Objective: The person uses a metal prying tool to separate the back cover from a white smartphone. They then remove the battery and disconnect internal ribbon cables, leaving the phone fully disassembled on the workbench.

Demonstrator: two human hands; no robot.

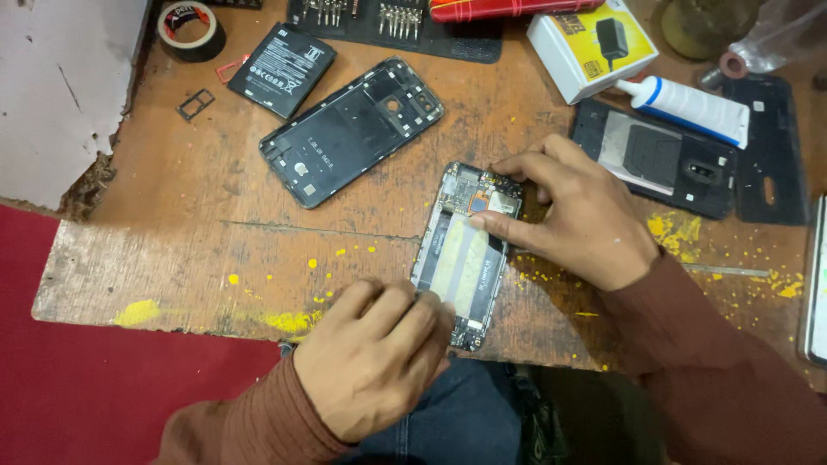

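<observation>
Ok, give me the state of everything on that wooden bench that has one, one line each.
Opened phone body with exposed circuit board: back off, flat, held at both ends.
Left hand: curled over phone's near end.
Right hand: fingertips pressing phone's top.
Black rear cover: detached, inside facing up.
Black flat battery: lying out on the bench.
White tube with blue collar: capped, on its side.

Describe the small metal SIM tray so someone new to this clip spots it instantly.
Start at the wooden workbench, far left corner, by the tape roll. Just below it, left of the flat black battery, lies the SIM tray. It is the only thin, open, dark metal frame there, showing wood through it.
</observation>
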